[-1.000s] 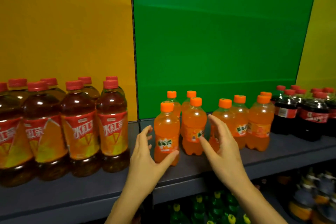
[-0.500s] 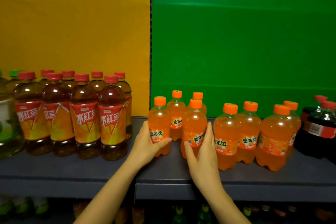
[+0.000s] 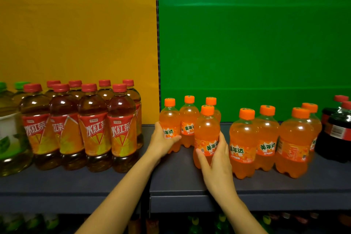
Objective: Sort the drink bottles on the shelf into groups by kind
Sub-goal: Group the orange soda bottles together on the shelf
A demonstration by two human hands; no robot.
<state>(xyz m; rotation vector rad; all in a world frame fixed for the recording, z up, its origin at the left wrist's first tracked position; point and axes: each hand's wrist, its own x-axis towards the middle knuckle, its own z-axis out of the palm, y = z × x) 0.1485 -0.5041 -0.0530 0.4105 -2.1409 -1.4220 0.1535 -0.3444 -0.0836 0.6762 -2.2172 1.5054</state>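
item: small orange soda bottles, full, capped, standing upright on the shelf [image 3: 180, 182] in front of the green panel.

left hand [image 3: 161, 141]: wrapped around the label band of the far-left soda [image 3: 169, 119], thumb across the front, fingers behind; the bottle stands on the shelf just ahead of the palm.

right hand [image 3: 216, 159]: clasped on the front soda [image 3: 207, 135] at its lower half, thumb on the left of the label, fingers round the right; whether its base is resting or just lifted cannot be told.

neighbours: two more sodas stand behind and between the hands; a cluster of four [image 3: 271, 138] stands just right of the right hand, apart from the held one. tea bottles [image 3: 91, 127] are grouped well left of the left hand; dark cola bottles [image 3: 334, 131] stand far right.

handling, judged: full and therefore moderately heavy for the size; thin plastic walls, fairly stiff under fizz pressure but dent-prone if squeezed; smooth glossy film, likely slippery. narrow lobed base, so prone to toppling when slid or nudged against others.

hold point, judged: the waist at the label, as now, keeps the weight centred; the cap is a poorer grip for sliding.
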